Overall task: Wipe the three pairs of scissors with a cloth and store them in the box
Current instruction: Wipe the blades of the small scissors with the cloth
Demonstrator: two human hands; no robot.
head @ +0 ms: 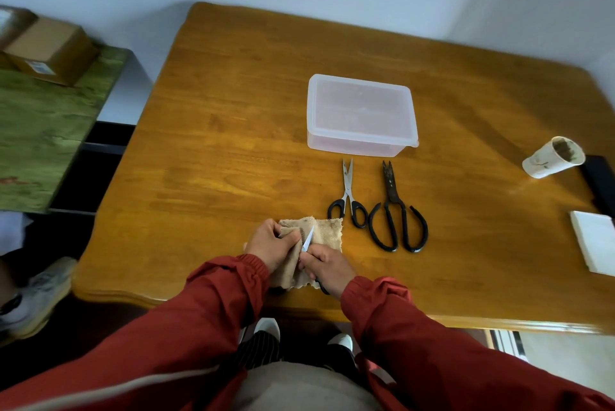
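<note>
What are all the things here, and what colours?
table: 1, brown wood, under everything
box: 1, clear plastic, middle of table
small scissors: 1, silver with black handles, front of box
big scissors: 1, black, right of small ones
held scissors: 1, silver blade, against cloth
cloth: 1, beige, near table edge
cup: 1, white, far right
cardboard box: 1, brown, off table, left
left hand: 1, grips cloth
right hand: 1, holds scissors

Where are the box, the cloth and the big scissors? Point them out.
box [361,109]: head view, middle of its lid.
cloth [327,231]: head view, bare part right of the hands.
big scissors [393,195]: head view, blades near the pivot.
</note>
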